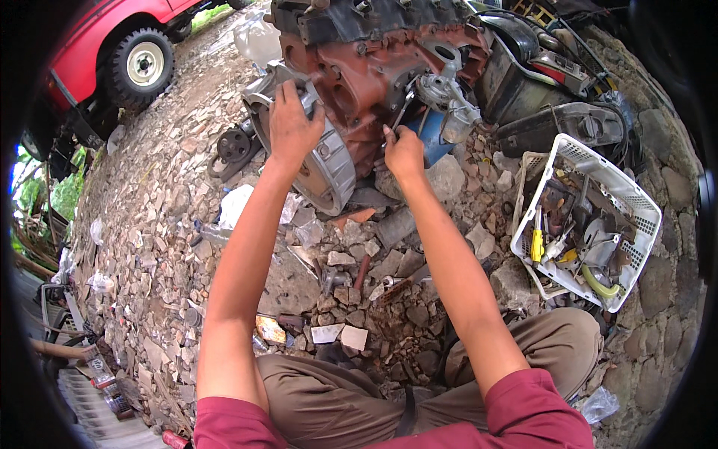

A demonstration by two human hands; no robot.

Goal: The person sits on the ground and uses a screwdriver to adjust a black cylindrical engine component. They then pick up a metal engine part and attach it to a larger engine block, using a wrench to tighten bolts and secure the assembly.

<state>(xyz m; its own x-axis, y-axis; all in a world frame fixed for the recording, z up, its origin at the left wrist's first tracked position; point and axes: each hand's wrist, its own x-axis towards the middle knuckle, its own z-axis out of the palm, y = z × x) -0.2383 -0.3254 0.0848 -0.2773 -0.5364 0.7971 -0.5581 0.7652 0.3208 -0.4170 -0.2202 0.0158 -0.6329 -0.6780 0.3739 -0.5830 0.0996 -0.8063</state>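
A red-brown engine block [370, 78] stands on the rubble in front of me. A grey metal bell housing [327, 176] is at its left end, with a round outer edge facing down and left. My left hand [294, 129] lies on the housing's upper part, fingers stretched out and thumb apart. Low on the block's side, my right hand [404, 155] is closed around a slim metal tool that looks like a wrench [404, 108]. Its upper end reaches up beside a bracket; the exact contact is hidden. A blue cylindrical oil filter [430, 137] sits just right of that hand.
A white plastic basket [636, 213] of tools and metal parts stands at right. Black covers and pans [557, 127] lie behind it. A black pulley [233, 146] rests left of the housing. Broken stones [172, 224] cover the ground. A red vehicle [86, 41] is parked far left.
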